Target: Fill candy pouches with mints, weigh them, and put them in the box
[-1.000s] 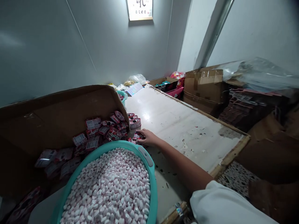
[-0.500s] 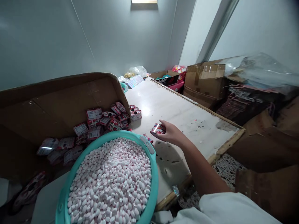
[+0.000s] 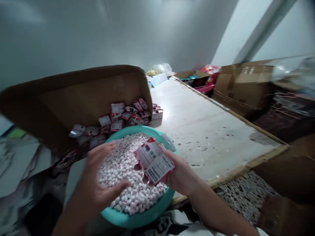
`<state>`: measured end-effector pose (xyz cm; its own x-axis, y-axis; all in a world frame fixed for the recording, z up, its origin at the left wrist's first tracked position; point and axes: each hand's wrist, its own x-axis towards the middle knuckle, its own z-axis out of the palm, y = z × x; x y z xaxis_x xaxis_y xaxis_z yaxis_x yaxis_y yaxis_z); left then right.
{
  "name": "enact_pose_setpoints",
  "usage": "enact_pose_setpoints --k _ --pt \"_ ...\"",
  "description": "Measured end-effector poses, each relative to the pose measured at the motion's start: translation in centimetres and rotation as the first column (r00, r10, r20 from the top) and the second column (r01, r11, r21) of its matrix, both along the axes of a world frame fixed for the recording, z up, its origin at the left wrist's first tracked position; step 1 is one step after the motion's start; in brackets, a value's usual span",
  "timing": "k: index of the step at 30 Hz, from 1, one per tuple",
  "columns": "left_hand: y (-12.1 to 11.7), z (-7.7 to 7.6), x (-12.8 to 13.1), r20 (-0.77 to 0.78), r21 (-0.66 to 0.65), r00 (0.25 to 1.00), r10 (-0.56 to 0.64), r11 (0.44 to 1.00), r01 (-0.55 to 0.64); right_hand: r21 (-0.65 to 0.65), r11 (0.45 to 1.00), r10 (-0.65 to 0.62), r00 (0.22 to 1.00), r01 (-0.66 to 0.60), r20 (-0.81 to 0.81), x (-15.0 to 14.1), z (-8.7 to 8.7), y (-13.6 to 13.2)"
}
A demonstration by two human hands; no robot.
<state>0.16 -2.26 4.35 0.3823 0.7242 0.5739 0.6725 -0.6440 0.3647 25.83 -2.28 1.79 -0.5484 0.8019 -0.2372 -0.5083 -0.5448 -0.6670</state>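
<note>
A small red printed packet (image 3: 155,161) is in my right hand (image 3: 180,173), its side with a barcode and white text panel facing up. My fingers grip it from the right and partly hide that edge. My left hand (image 3: 97,177), a little blurred, hovers over the left part of the teal basin (image 3: 137,221) with thumb and fingers spread and nothing between them. Small white and pinkish tablet-like sweets (image 3: 123,164) fill the basin. Behind it, several similar red packets (image 3: 116,124) lie piled in a tilted cardboard box (image 3: 93,90).
A worn white table (image 3: 204,131) with a chipped wooden edge stretches to the right and back. A few packets (image 3: 157,113) stand beside the box. Large cardboard cartons (image 3: 242,85) stand along the right. Stacked pale sheets (image 3: 17,160) are at the left.
My right hand has brought the packet from above the table to over the basin, and the label side now shows. My left hand has come into view. The camera view has shifted.
</note>
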Motion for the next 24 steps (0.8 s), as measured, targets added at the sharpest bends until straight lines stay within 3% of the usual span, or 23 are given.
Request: enact_pose_setpoints --k 1,3,5,9,11,13,16,18,21,24 --pt "0.2 -0.3 0.2 0.016 -0.086 0.995 -0.094 0.992 0.095 -0.023 1.000 0.014 0.999 -0.013 0.038 -1.1 0.1 0.0" --pt "0.9 -0.8 0.7 0.047 -0.258 0.957 -0.288 0.921 0.290 -0.030 0.999 0.014 0.994 -0.011 0.111 -2.8 0.1 0.1" --pt "1.4 -1.5 0.9 0.168 -0.259 0.946 -0.277 0.914 0.313 0.013 1.000 0.025 0.988 -0.027 0.153 -3.6 -0.1 0.5" --pt "1.0 -2.9 0.4 0.283 -0.229 0.951 -0.122 0.955 0.190 0.151 0.986 0.020 0.963 -0.063 0.269 -3.7 -1.0 1.1" --pt "0.4 -3.3 -0.2 0.262 -0.285 0.957 -0.121 0.938 0.197 0.257 0.963 -0.038 0.908 -0.078 0.418 -3.6 -1.6 1.1" --pt "0.1 -3.3 -1.4 0.230 -0.344 0.969 -0.093 0.923 0.171 0.412 0.906 -0.177 0.795 -0.099 0.580 -3.6 -2.1 0.9" --pt "0.0 -3.2 -4.8 0.133 -0.414 0.983 0.128 0.908 -0.062 0.586 0.788 -0.363 0.626 -0.189 0.690 -3.9 -2.8 0.4" --pt "0.1 -3.4 -7.9 -0.007 -0.447 0.950 0.312 0.849 -0.282 0.627 0.736 -0.399 0.585 -0.255 0.706 -4.0 -3.0 0.2" --pt "0.3 -4.3 -12.6 -0.119 -0.351 0.801 0.587 0.729 -0.587 0.658 0.694 -0.430 0.566 -0.292 0.704 -4.1 -3.1 0.3" --pt "0.8 -5.8 -16.1 -0.134 -0.276 0.659 0.740 0.611 -0.742 0.663 0.710 -0.459 0.558 -0.237 0.692 -4.0 -3.2 0.6"
